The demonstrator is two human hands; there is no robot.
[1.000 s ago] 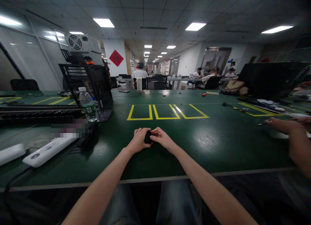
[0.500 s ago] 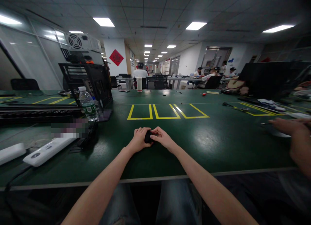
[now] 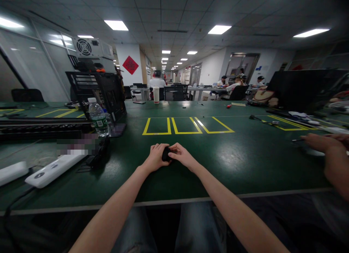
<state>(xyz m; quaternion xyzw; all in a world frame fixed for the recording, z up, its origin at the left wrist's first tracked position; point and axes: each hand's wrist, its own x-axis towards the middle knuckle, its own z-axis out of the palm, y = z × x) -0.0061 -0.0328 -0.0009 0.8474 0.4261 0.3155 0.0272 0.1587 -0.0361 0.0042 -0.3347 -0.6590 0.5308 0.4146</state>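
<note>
A small black rounded object (image 3: 165,154), partly covered by fingers, is held between my two hands just above or on the green table; its exact kind cannot be made out. My left hand (image 3: 157,157) wraps round it from the left, thumb near the table side. From the right, my right hand (image 3: 182,157) pinches its edge with thumb and fingertips. Beyond both hands, yellow tape outlines (image 3: 187,133) mark the green tabletop (image 3: 174,184).
To the left stand a water bottle (image 3: 98,120), a black computer case (image 3: 109,96) and a white power strip (image 3: 54,170). A white cup (image 3: 156,95) is at the far edge. At right, a co-worker's hand (image 3: 317,141) holds something thin, near a black cable (image 3: 263,119).
My hands and the black object stay practically in place. The co-worker's hand at the right has shifted very slightly.
</note>
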